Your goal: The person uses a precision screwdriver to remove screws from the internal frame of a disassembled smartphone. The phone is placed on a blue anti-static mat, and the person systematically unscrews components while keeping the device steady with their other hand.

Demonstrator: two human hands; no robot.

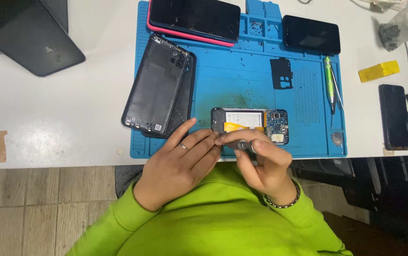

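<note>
While both hands work at the near edge of the blue repair mat point(242, 80), an opened phone point(250, 125) lies flat there with its back removed, showing a pale battery, an orange flex strip across it and a blue circuit board at its right end. The left hand point(180, 163), wearing a ring, rests on the mat with loosely extended fingers whose tips touch the phone's left end and near edge, steadying it rather than gripping it. The right hand point(265, 163), with a beaded bracelet at the wrist, is closed around a small metal screwdriver point(242, 144), pinched between thumb and fingertips, lying just at the phone's near edge. A dark removed back cover point(155, 85) lies tilted on the mat's left edge, overlapping another dark shell. At the far side of the mat sit 2 phones, 1 in a pink case point(194, 20) and 1 black phone point(311, 34). A small black plastic frame point(281, 72) lies mid-mat, and a green-handled driver point(329, 83) rests near the right edge.
</note>
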